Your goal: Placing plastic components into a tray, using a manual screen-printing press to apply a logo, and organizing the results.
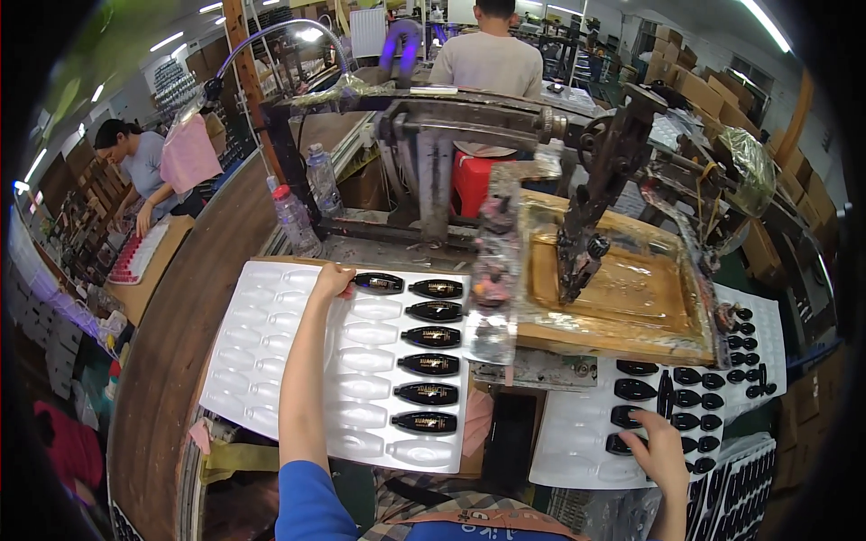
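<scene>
A white moulded tray [363,417] with several bottle-shaped hollows lies at centre left. In its right column sits a row of glossy black oval pieces [428,364] with gold print. At the tray's far edge, my left hand [336,281] pinches the left end of another printed black oval piece [377,283]. My right hand [660,451] is over a second white tray [564,446] at the lower right. Its thumb and forefinger are apart, touching or close to plain black oval pieces [621,444] there; the exact contact is unclear.
A screen-printing frame [622,329] with an amber mesh stands on a metal press [469,122] beyond the trays. Bottles [293,221] stand behind the left tray. More black parts [740,496] lie at far right. Two other people work beyond, one left, one ahead.
</scene>
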{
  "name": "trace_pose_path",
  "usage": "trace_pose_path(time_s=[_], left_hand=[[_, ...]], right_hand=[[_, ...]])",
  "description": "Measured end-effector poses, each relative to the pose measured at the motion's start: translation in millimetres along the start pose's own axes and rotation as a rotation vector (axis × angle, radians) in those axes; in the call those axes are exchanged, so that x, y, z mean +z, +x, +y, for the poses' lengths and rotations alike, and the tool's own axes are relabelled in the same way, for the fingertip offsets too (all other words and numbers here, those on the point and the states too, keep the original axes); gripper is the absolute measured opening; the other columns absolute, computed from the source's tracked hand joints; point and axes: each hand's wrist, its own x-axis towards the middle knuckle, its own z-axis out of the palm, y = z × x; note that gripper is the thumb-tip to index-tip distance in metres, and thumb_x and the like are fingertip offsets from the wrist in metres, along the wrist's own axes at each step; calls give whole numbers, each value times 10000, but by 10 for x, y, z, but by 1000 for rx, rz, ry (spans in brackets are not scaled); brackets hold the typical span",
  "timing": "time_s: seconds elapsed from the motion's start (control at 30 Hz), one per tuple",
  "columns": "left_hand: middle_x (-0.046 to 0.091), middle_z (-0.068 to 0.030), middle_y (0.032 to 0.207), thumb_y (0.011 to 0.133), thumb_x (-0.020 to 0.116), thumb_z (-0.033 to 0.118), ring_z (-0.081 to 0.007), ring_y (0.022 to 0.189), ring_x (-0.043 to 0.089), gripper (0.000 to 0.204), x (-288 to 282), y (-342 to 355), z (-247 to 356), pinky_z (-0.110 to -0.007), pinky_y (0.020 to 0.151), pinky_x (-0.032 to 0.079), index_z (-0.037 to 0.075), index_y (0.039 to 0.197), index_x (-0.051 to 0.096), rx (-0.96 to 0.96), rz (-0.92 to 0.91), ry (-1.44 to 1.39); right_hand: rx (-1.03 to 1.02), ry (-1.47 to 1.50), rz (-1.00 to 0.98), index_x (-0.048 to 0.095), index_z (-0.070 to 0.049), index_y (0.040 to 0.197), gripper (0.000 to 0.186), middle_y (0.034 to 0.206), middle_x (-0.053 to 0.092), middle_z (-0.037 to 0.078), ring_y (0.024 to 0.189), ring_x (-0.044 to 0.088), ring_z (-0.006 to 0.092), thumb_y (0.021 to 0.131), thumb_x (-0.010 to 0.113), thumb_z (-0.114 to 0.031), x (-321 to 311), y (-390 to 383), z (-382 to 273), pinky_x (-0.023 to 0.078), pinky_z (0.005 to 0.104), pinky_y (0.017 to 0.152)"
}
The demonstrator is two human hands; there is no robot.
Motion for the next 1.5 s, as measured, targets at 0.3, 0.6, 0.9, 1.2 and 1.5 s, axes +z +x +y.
trace_pose_path(time_s=[0.3, 0.6, 0.9, 1.2, 1.5], left_hand=[[588, -202, 689, 713, 603, 373, -326, 693, 591, 439, 168, -13, -75, -403, 650, 452, -55, 809, 589, 362, 413, 541], [595, -133, 740, 745, 593, 267, -259, 727, 585, 316, 1093, -496, 576, -356, 654, 449, -33, 841, 590, 471, 80, -102], [603, -65, 792, 777, 583, 162, -193, 761, 579, 198, 797, -754, 886, -309, 658, 445, -11, 874, 591, 522, -174, -742], [547, -16, 673, 837, 539, 175, -81, 558, 516, 189, -123, -858, 303, -201, 527, 427, -12, 823, 564, 519, -47, -346], [519, -14, 527, 823, 546, 197, -98, 454, 477, 209, 92, -550, -350, -222, 438, 389, 18, 716, 557, 267, 123, -57]], right_hand=[[-35, -263, -47, 571, -16, 921, 424, 843, 558, 126, 791, 528, 289, 569, 721, -197, 55, -197, 337, 442, 361, 697], [-100, 423, 286, 448, -18, 1124, 525, 1135, 441, 100, 934, 475, 137, 647, 663, -54, -35, 426, 94, 414, 240, 685], [-246, 377, -111, 492, -40, 1110, 459, 1061, 541, 101, 992, 497, 182, 717, 674, -192, 398, 1280, -734, 399, 301, 829], [-163, 261, -104, 521, 8, 1035, 370, 1044, 536, 157, 985, 490, 276, 781, 586, -253, 214, 1097, -719, 352, 341, 869], [-15, -585, 28, 432, 94, 1093, 482, 1100, 484, 220, 991, 465, 349, 715, 605, -149, 496, 171, 396, 381, 381, 853]])
